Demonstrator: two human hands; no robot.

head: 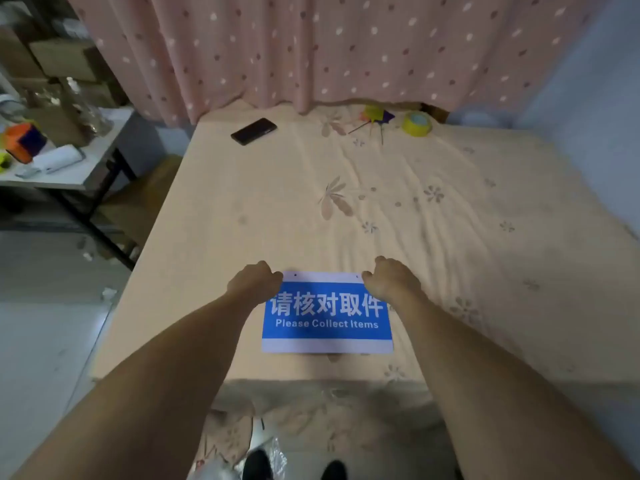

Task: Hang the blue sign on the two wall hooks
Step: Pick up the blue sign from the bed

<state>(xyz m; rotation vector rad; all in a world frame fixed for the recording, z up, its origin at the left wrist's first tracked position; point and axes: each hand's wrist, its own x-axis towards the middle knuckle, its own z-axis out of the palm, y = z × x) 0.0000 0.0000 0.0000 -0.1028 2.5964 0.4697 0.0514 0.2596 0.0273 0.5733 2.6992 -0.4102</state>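
Note:
The blue sign (327,323) lies flat near the front edge of a bed, with white bands at top and bottom and white lettering reading "Please Collect Items". A small hole shows near its top left corner. My left hand (254,282) rests on the sign's top left corner with fingers curled down. At the top right corner my right hand (389,277) does the same. Whether the fingers grip the edge is hidden from me. No wall hooks are in view.
The bed (450,209) wears a peach flowered sheet. At its far end lie a black phone (254,131), a yellow tape roll (417,124) and a coloured pinwheel (375,116). A pink dotted curtain (311,46) hangs behind. A cluttered grey table (90,168) stands at left.

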